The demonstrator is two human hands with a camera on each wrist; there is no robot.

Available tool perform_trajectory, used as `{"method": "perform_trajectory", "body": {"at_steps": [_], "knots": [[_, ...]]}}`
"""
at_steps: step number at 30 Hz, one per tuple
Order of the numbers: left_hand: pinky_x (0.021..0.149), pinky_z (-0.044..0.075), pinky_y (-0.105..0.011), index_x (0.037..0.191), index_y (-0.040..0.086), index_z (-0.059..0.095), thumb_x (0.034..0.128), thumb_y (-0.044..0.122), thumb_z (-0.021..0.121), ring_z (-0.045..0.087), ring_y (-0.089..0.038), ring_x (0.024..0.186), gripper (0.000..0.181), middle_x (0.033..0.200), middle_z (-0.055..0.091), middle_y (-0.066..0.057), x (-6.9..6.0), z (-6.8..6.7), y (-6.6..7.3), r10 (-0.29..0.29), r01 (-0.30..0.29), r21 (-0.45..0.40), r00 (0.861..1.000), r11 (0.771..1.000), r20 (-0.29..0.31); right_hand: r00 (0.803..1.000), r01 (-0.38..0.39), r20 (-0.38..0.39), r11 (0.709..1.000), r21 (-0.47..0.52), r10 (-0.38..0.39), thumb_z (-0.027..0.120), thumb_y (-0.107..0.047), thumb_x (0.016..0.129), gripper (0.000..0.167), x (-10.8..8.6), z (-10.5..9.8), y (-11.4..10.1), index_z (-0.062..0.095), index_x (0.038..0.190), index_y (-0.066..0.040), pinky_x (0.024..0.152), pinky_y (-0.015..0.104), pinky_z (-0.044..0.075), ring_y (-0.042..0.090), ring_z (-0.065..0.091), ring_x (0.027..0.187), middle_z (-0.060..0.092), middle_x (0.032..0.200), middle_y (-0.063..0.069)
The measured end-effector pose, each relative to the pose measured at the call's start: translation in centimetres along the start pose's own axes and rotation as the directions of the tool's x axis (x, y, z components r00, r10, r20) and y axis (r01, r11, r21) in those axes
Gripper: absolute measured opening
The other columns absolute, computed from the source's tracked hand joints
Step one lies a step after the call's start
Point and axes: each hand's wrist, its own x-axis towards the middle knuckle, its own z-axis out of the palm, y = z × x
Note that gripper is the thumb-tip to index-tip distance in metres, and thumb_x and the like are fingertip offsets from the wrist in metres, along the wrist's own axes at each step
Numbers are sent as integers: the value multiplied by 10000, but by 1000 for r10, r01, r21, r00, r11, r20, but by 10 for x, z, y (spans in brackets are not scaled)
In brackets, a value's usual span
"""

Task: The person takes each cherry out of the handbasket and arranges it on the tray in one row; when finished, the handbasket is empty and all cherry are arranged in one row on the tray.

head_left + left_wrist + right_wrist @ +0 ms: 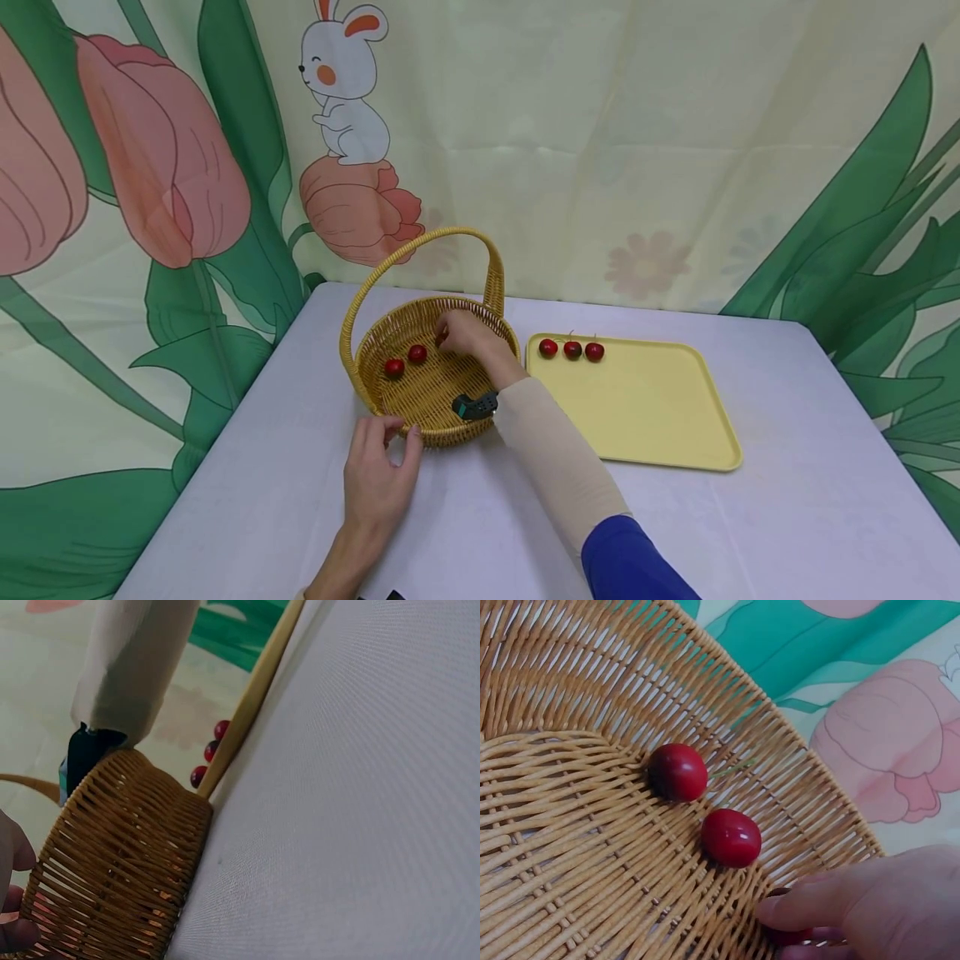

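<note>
A round wicker basket (431, 400) with a tall arched handle stands on the table. Inside it lie two dark red cherries, one cherry (394, 368) near the left wall and another cherry (417, 354) beside it. My right hand (467, 333) reaches into the basket and pinches a third cherry (784, 930) close to its floor, partly hidden by the fingers. At the basket's near-left rim, my left hand (381, 471) holds the edge between thumb and fingers; the left wrist view catches only its fingertips (19, 934) against the weave.
Right of the basket lies a yellow rectangular tray (637, 408). Along its far left edge sit three cherries (573, 350) in a row. Behind the white-covered table (262, 500) hangs a curtain (675, 150) printed with tulips and a rabbit.
</note>
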Motion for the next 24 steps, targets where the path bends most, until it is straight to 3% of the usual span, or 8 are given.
{"method": "perform_trajectory", "body": {"at_steps": [4, 8, 15, 19, 24], "knots": [[755, 550, -387, 1005, 35, 636, 872, 143, 737, 625, -223, 884, 199, 959, 580, -83, 0, 0, 1, -10, 10, -2, 1000, 1000, 8, 1000, -5, 29, 1000, 19, 5, 725, -145, 912, 279, 1, 0, 1, 682, 1181, -86, 778, 305, 534, 208, 641, 986, 688, 1167, 98], [758, 551, -390, 1008, 36, 634, 876, 150, 735, 627, -220, 888, 201, 962, 582, -84, 0, -1, 1, -12, 12, 4, 1000, 1000, 12, 999, 0, 44, 1000, 18, 0, 719, -156, 918, 249, -1, 0, 0, 677, 1157, -100, 763, 291, 518, 183, 620, 957, 684, 1152, 83], [747, 552, -387, 988, 48, 632, 864, 144, 743, 624, -224, 871, 192, 947, 583, -67, 0, 0, -1, 7, -7, 6, 1000, 1000, -2, 999, 40, 13, 998, 57, -41, 716, -132, 915, 307, -7, -8, -5, 664, 1210, -62, 719, 304, 543, 200, 635, 924, 677, 1191, 98], [743, 549, -385, 980, 55, 629, 863, 146, 744, 625, -226, 868, 188, 945, 583, -65, 0, 0, -1, 10, -10, 2, 1000, 1000, -3, 999, 51, 6, 998, 42, -51, 692, -140, 935, 270, -11, -14, -6, 661, 1194, -71, 753, 308, 534, 189, 612, 941, 671, 1173, 83], [739, 549, -388, 978, 46, 632, 859, 138, 744, 624, -215, 863, 187, 944, 588, -74, 0, 0, -1, 15, -15, 0, 1000, 1000, -14, 992, 119, -32, 993, 8, -119, 669, -137, 948, 209, -19, -24, -10, 669, 1144, -65, 845, 336, 502, 198, 564, 971, 640, 1146, 97]]}}
